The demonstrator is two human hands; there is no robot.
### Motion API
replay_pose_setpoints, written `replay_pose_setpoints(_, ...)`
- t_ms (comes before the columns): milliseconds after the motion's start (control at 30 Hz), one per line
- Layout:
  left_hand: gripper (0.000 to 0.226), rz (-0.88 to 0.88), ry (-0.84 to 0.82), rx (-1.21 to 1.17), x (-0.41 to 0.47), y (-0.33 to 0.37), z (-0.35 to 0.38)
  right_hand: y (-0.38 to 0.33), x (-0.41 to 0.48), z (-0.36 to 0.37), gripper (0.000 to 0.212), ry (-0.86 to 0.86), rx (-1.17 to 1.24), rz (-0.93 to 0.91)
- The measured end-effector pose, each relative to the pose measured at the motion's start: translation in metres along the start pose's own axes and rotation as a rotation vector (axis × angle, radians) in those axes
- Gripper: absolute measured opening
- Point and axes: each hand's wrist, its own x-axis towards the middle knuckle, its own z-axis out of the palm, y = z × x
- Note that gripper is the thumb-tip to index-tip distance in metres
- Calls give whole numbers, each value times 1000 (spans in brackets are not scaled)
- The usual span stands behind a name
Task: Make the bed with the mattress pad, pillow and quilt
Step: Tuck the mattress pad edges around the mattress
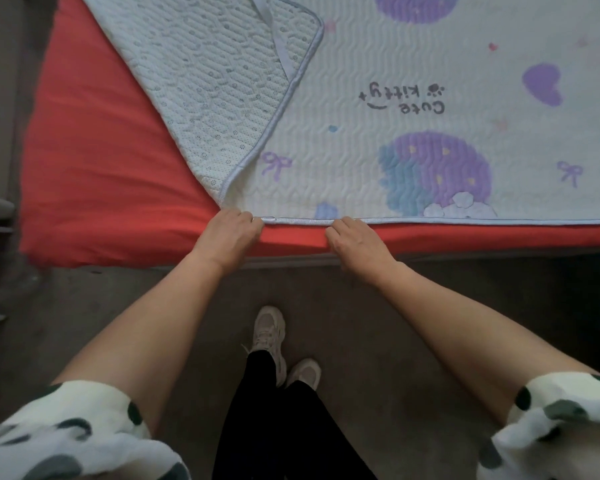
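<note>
- The quilted white mattress pad with purple and blue cartoon print [413, 109] lies on the red-sheeted mattress [101, 161], its near hem running along the mattress edge closest to us.
- One corner of the pad is folded back over the printed face, exposing the dotted, textured underside [208, 84] and a pale elastic strap [278, 39]. The mattress to the left of that fold is uncovered.
- Our left hand [231, 232] pinches the pale blue bound hem [298, 220] at the foot of the fold; our right hand [355, 239] pinches the same hem just to the right. Both hands are closed on the binding, fingers curled under it.
- We judge the pad to be light, soft and limp: it will drape and crease rather than hold a shape, and the dotted underside should resist sliding on the sheet.
- The bound hem is the firmest place to take hold. For the folded corner, we would grip the binding near the strap and lift instead of dragging.
- No pillow or quilt is in view.
</note>
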Motion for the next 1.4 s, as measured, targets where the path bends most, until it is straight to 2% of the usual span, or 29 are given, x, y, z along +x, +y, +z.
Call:
replay_pose_setpoints(167,14,-16,-96,-22,1,6,-8,-5,1,-9,50,-139,78,-22)
replay_pose_setpoints(233,13,0,-94,-31,5,6,-12,-4,5,-13,45,-99,13,-37)
replay_pose_setpoints(333,24,51,61,-5,1,3,-7,1,-1,-4,22,72,5,-16)
replay_pose_setpoints(367,28,45,64,9,-4,1,0,1,-6,-1,24,62,22,-30)
replay_pose_setpoints(433,31,40,24,43,-19,-3,14,-1,-18,8,39,-54,9,-139)
replay_pose_setpoints(500,31,38,-24,66,-33,-6,21,-7,-25,12,32,-238,49,-218)
replay_pose_setpoints(533,32,30,-31,88,-39,-9,24,-13,-26,12,22,-335,93,-180)
replay_pose_setpoints(600,30,-5,10,107,-46,-14,27,-22,-23,13,8,-366,220,41)
replay_pose_setpoints(667,18,-78,129,118,-49,-22,27,-25,-17,17,19,-307,272,275)
replay_pose_setpoints(733,23,-195,175,113,-54,-31,26,-30,-7,16,16,-159,275,301)
replay_pose_setpoints(800,38,-305,77,68,-59,-38,28,-37,3,13,9,-37,257,184)
replay_pose_setpoints(867,45,-368,-70,20,-67,-41,26,-42,13,10,5,-49,270,106)
replay_pose_setpoints(933,40,-422,-158,-42,-71,-40,17,-46,24,4,6,-87,294,78)
replay_pose_setpoints(1033,33,-461,-354,-14,-71,-39,7,-51,38,-3,10,-13,325,110)
replay_pose_setpoints(1100,28,-440,-291,-17,-69,-36,-4,-54,49,-8,8,53,342,129)
replay_pose_setpoints(1233,17,-408,-16,-142,-54,-41,-23,-61,74,-16,20,72,376,170)
replay_pose_setpoints(1300,16,-401,47,-176,-42,-45,-33,-64,84,-17,25,21,393,210)
replay_pose_setpoints(1400,18,-410,141,-232,-21,-49,-41,-65,93,-18,34,-93,348,171)
